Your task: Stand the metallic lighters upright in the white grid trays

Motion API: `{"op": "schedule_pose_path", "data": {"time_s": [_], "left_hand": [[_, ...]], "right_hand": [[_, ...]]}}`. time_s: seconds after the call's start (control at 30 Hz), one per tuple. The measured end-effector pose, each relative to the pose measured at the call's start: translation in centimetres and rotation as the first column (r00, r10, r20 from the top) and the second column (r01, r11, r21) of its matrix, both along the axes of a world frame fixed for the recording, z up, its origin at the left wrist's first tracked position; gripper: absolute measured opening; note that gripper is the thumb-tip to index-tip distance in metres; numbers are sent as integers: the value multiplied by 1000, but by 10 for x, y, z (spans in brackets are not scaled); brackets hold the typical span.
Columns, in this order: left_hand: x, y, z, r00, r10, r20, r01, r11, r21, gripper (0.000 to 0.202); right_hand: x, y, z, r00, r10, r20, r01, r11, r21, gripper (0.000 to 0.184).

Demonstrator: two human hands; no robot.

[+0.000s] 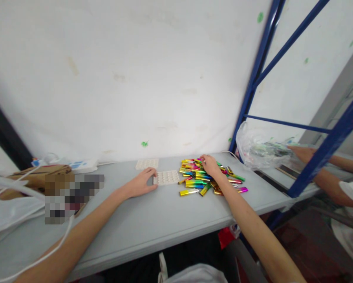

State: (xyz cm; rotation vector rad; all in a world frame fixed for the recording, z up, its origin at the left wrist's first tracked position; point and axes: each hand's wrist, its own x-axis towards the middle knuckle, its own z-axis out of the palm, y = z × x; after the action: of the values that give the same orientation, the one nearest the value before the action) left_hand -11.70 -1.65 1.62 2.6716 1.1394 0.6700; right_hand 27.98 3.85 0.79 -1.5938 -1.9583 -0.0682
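Note:
My left hand (143, 183) rests at the left end of a small white tray (168, 177) with a grid of round cells, its thumb and fingers bracing the near and far corners. Behind it, close to the wall, lies a second white tray (147, 164) of the same kind. To the right spreads a loose pile of shiny tubes (198, 182) in metallic gold, green, blue and pink. My right hand (211, 166) reaches into the far side of this pile with bent fingers; whatever is between the fingertips is hidden.
Brown cardboard packaging (41, 179) and a white cable (66, 236) lie on the left of the grey table (129, 236). A blue metal frame (249, 98) stands at right, beside a clear plastic bag (253, 147). Another person's arm (326, 181) reaches in beyond it.

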Motion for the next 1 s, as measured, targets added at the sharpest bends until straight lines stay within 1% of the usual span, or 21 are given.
{"op": "schedule_pose_path", "data": {"time_s": [0.17,0.23,0.27,0.3,0.33,0.4,0.43,0.47,0.5,0.53,0.6,0.67,0.83,0.93,1.0], "left_hand": [[-1,-3,1,1000,-9,5,9,1000,-3,26],[0,-5,0,1000,-7,11,7,1000,-8,28],[1,-6,-1,1000,-5,16,5,1000,-12,29],[3,-6,-3,1000,-2,24,3,1000,-13,31],[4,-6,-6,999,2,35,-2,1000,-11,33],[8,-6,-11,998,15,59,-16,1000,2,37],[10,-6,-13,997,22,67,-22,1000,7,40],[11,-5,-15,997,28,74,-28,1000,9,42],[12,-5,-17,997,31,77,-32,999,8,43],[13,-5,-18,996,31,79,-32,999,4,45],[14,-5,-20,996,27,81,-26,1000,-5,46],[15,-5,-20,996,24,86,-23,1000,-12,46],[15,-5,-20,996,30,86,-29,999,-18,47],[15,-6,-19,997,34,75,-33,999,-25,47],[15,-7,-17,997,39,68,-37,999,-28,47]], "right_hand": [[2,4,3,987,13,-162,14,986,163,32],[1,4,3,963,38,-268,11,984,178,28],[-1,4,3,936,50,-348,9,986,166,25],[-4,3,3,892,63,-448,0,990,139,22],[-7,2,2,823,77,-562,-24,995,101,20],[-15,0,0,622,93,-778,-123,992,21,24],[-19,-1,0,513,95,-853,-185,983,-2,29],[-23,-1,-1,420,95,-903,-242,970,-10,34],[-26,-2,-2,353,95,-931,-285,959,-10,39],[-29,-3,-2,313,98,-945,-312,950,-5,43],[-33,-5,-3,287,112,-951,-341,940,8,49],[-36,-7,-3,296,127,-947,-358,934,14,52],[-38,-11,-4,351,148,-925,-419,908,-14,55],[-39,-13,-4,411,152,-899,-404,914,-30,50],[-41,-15,-2,415,132,-900,-390,920,-45,51]]}}
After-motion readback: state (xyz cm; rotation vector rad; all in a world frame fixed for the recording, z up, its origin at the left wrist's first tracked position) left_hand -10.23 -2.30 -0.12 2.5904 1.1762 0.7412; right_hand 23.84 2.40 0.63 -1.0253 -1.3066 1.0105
